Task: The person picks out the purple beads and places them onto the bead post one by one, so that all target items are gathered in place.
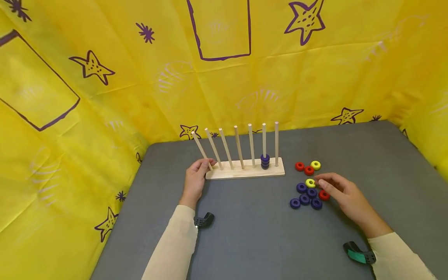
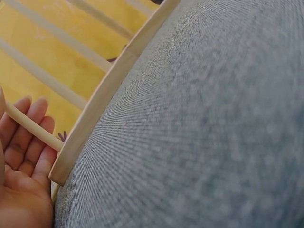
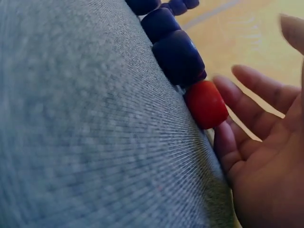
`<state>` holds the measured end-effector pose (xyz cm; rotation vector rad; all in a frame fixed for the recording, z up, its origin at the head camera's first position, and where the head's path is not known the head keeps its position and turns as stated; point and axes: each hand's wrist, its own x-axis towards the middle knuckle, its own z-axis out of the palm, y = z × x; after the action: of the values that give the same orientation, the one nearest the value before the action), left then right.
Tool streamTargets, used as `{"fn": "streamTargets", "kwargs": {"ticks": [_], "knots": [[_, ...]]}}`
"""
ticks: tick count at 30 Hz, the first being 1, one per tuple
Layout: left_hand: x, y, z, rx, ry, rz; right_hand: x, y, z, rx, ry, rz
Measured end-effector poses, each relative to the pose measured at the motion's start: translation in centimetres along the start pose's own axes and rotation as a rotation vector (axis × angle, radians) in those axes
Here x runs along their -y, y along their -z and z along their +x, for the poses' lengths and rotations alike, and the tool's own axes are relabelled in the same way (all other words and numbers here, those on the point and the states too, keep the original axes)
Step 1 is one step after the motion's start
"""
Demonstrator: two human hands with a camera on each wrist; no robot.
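A wooden rack (image 1: 241, 175) with a row of upright pegs stands toward the back of the table. My left hand (image 1: 195, 177) holds its left end, thumb and fingers around the leftmost peg (image 2: 35, 128). Several dark blue rings (image 1: 265, 165) are stacked on the second peg from the right. Over the loose rings on the right is my right hand (image 1: 341, 192), thumb and fingers apart, fingertips at the edge of a yellow ring (image 1: 307, 181). Under that hand lies a red ring (image 3: 206, 105), close to the fingers in the right wrist view.
Several loose dark blue rings (image 1: 301, 202) lie in a cluster left of the right hand. Behind them are two red rings (image 1: 306, 172) and another yellow ring (image 1: 313, 167). A yellow patterned cloth (image 1: 224, 89) hangs behind the grey table (image 1: 245, 233).
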<state>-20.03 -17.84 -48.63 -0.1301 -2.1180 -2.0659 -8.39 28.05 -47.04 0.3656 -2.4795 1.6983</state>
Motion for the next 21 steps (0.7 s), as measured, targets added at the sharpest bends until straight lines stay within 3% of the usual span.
{"fn": "streamTargets", "kwargs": {"ticks": [7, 16, 21], "knots": [[0.2, 0.0, -0.2, -0.006, 0.013, -0.009, -1.0, -0.2, -0.2, 0.037, -0.001, -0.097], [0.2, 0.2, -0.4, -0.009, 0.025, -0.007, -1.6, -0.5, 0.2, 0.085, 0.079, -0.121], [-0.1, 0.0, 0.0, 0.004, 0.022, 0.004, -1.6, -0.4, 0.5, 0.084, 0.042, -0.180]]}}
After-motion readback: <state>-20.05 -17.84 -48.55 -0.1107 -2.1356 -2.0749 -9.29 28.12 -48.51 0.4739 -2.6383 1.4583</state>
